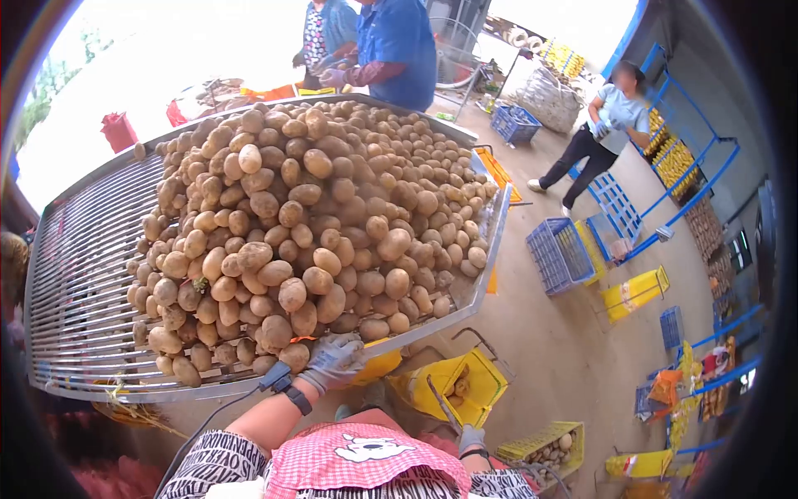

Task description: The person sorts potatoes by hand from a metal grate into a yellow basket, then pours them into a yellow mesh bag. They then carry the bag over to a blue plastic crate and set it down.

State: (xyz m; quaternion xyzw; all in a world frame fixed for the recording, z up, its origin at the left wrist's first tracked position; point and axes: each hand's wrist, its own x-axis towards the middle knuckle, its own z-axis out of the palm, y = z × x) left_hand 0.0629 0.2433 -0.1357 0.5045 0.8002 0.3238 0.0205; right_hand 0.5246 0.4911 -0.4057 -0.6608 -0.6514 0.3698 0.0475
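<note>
My left hand [334,359], in a grey glove, lies at the near rim of the slatted metal sorting table [91,266]. Its fingers look loosely spread beside the heap of brown potatoes [291,216], with no potato clearly in them. Down at the right, my gloved right hand [471,438] is closed at the end of a metal bar [442,399] on a yellow bag [486,387]. That bag hangs open below the table's edge, a few potatoes [459,387] inside it. The right fingertips are partly hidden.
A yellow crate of potatoes [549,449] stands by my right side. Blue crates [561,254] and another yellow bag [633,293] are on the floor to the right. One person [611,125] stands there; two others, one in blue [399,54], are behind the table.
</note>
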